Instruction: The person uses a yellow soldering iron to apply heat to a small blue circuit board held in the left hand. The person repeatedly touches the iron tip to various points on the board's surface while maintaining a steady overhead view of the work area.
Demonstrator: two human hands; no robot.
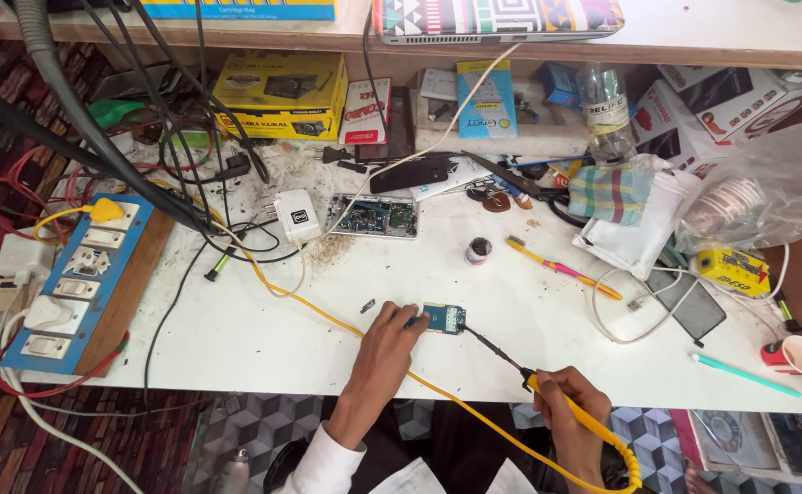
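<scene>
A small blue circuit board (444, 317) lies flat on the white table (263, 338), near its front edge and about midway along it. The left hand (388, 335) rests just left of the board, fingers bunched and pressing on the board's left edge to pin it down. The right hand (567, 391) sits to the right of the board and nearer the front edge, closed in a fist-like grip around the yellow handle of a soldering iron (522, 370); the iron's dark shaft slants up-left, and its tip meets the board's right corner. A yellow cable (309, 306) runs from the iron's handle, passing under the left hand and away to the left of the board.

Behind the board stands a little round pot (479, 250) (its contents too small to tell), and farther back-left lies an opened phone (373, 217) with its insides showing. A yellow toothbrush (561, 268) lies right of the pot. Far left of the board, a blue switchboard (76, 279) sits at the table's edge.
</scene>
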